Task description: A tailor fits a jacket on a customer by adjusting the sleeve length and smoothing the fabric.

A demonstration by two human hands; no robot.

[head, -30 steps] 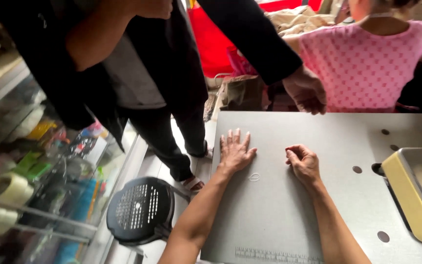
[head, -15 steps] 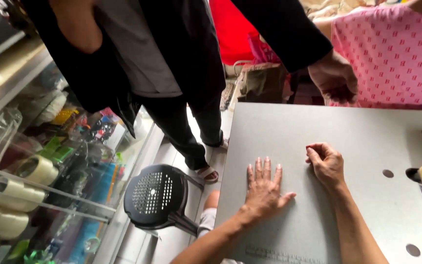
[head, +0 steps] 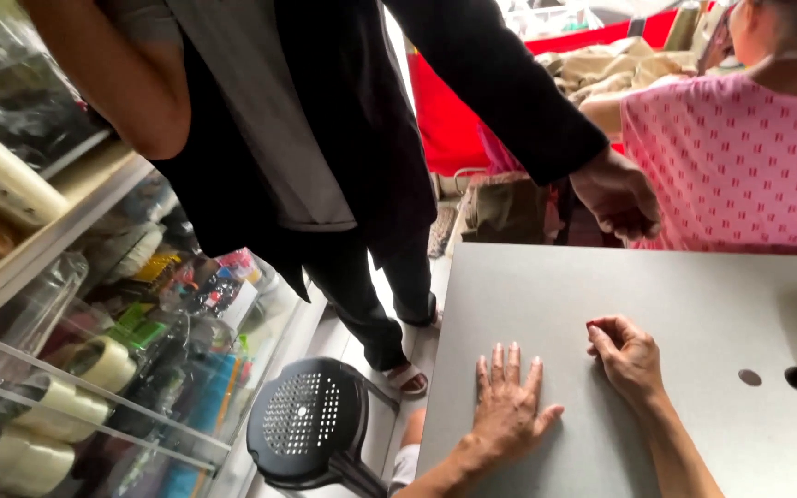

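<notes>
My left hand (head: 507,401) lies flat, palm down, on the grey table (head: 694,286), fingers slightly spread and holding nothing. To its right, my right hand (head: 626,355) rests on the same surface with its fingers curled into a loose fist; nothing is visible inside it. Both forearms come in from the bottom edge. The hands are a short gap apart and do not touch.
A person in a dark jacket (head: 325,138) stands close at the table's far left corner, one hand (head: 618,195) at its edge. Another person in a pink patterned top (head: 740,166) sits behind. A black perforated stool (head: 311,424) and glass shelves with tape rolls (head: 66,387) fill the left.
The view has swung left and upward, so both hands now sit lower in frame. My left hand has slid back toward me. The yellow object at the right edge is almost out of view.
</notes>
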